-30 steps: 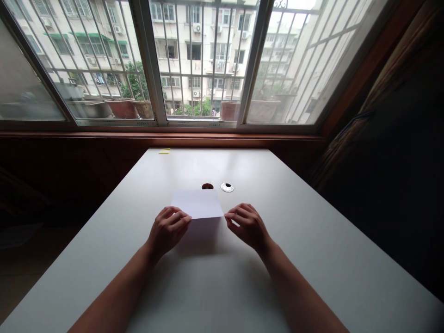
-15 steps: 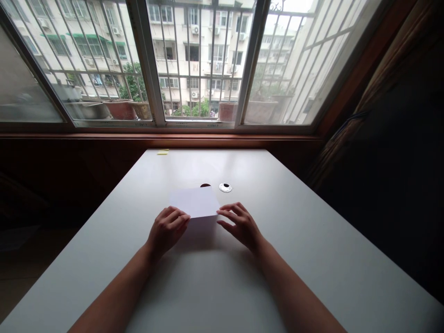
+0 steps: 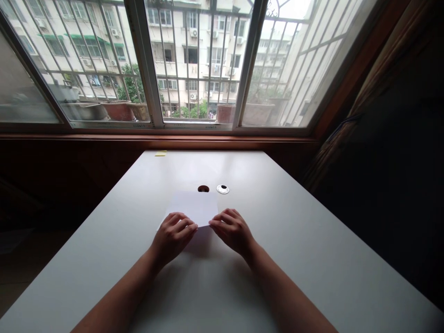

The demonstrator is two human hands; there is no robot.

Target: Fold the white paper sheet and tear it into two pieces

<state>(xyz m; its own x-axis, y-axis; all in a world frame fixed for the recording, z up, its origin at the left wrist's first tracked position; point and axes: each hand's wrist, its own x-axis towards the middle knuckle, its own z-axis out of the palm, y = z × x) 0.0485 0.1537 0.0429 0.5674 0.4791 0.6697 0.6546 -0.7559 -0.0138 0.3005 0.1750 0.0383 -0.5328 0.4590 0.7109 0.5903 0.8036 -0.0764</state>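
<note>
A sheet of white paper [image 3: 194, 206] lies low over the middle of the table, its near edge lifted toward me. My left hand [image 3: 176, 233] pinches that near edge between thumb and fingers, left of the middle. On the other side, my right hand [image 3: 233, 231] pinches the edge near the right corner. The fingertips of both hands are a short gap apart. A shadow falls on the table below the raised edge. The left part of the sheet is partly hidden behind my left hand.
The white table [image 3: 305, 263] reaches to the windowsill. Beyond the paper are a round cable hole [image 3: 203, 188] and a round metal-rimmed cover [image 3: 223, 189]. Yellow tape [image 3: 161, 153] sticks near the far left corner. A curtain [image 3: 360, 106] hangs at the right.
My right hand has closed from a loose, spread pose into a pinch on the paper. Both hands have come closer together, and the paper's near edge has come nearer to me, uncovering the cable hole.
</note>
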